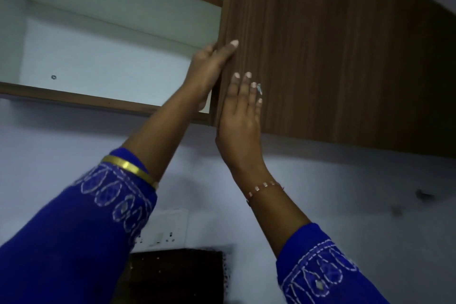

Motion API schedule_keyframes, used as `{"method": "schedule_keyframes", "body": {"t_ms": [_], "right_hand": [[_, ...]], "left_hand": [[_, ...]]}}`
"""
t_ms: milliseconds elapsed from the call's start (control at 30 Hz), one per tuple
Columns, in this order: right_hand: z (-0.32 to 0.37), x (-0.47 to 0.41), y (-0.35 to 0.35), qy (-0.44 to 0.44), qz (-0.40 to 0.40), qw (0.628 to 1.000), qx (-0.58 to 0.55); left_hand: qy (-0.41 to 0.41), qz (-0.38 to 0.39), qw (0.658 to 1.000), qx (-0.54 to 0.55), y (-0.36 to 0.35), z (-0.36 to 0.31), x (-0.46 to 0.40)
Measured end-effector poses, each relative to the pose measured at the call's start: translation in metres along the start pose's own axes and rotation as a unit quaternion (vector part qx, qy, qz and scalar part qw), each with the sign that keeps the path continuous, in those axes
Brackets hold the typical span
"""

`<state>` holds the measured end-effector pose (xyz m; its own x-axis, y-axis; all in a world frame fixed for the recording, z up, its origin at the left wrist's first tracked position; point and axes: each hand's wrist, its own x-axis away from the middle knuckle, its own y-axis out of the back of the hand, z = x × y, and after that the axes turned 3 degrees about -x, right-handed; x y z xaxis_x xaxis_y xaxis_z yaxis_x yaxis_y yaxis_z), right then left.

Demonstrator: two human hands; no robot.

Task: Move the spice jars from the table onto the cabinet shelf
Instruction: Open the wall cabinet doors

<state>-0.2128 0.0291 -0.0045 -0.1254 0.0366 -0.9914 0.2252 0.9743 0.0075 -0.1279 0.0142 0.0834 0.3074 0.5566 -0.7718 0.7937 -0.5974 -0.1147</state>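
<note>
A wall cabinet [111, 39] is seen with bare shelves, its wooden door [333, 44] gripped at the edge by the left hand [209, 66], while the right hand [243, 103] is laid flat, fingers straight, just beside it. No spice jars are in view; judging by that, none has been shelved.

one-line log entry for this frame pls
left hand: grips cabinet door edge | right hand: flat on door | shelf: no jars visible

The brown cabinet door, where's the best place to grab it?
Probably its free vertical edge, from the open side: the cabinet door shows no handle here. The left hand already wraps that edge, while the right hand lies flat on its front.
</note>
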Motion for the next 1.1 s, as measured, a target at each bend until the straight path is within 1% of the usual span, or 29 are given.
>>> {"method": "schedule_keyframes", "body": {"t_ms": [67, 167, 300, 433, 600, 733, 833, 967, 1100], "right_hand": [[-0.006, 0.001, 0.02, -0.006, -0.002, 1.0, -0.009], [-0.017, 0.003, 0.053, -0.024, 0.004, 0.999, -0.036], [-0.036, 0.009, 0.096, -0.049, 0.01, 0.993, -0.106], [-0.057, 0.016, 0.135, -0.07, -0.014, 0.986, -0.149], [-0.087, 0.024, 0.18, -0.12, -0.029, 0.974, -0.188], [-0.112, 0.029, 0.212, -0.171, -0.032, 0.96, -0.221], [-0.13, 0.033, 0.232, -0.206, -0.04, 0.949, -0.236], [-0.163, 0.038, 0.255, -0.235, -0.071, 0.939, -0.242], [-0.197, 0.045, 0.277, -0.278, -0.094, 0.912, -0.288]], "left_hand": [[-0.002, 0.016, 1.0, -0.005, -0.017, -0.018, 0.006], [-0.009, 0.027, 0.999, -0.044, -0.046, -0.041, 0.022], [-0.039, 0.049, 0.997, -0.049, -0.084, -0.059, 0.045], [-0.066, 0.049, 0.995, -0.058, -0.125, -0.074, 0.065], [-0.102, 0.047, 0.99, -0.085, -0.179, -0.089, 0.09], [-0.128, 0.05, 0.984, -0.113, -0.221, -0.097, 0.102], [-0.131, 0.044, 0.981, -0.137, -0.25, -0.1, 0.108], [-0.144, 0.05, 0.976, -0.156, -0.295, -0.098, 0.111], [-0.146, 0.063, 0.969, -0.189, -0.343, -0.094, 0.116]]}}
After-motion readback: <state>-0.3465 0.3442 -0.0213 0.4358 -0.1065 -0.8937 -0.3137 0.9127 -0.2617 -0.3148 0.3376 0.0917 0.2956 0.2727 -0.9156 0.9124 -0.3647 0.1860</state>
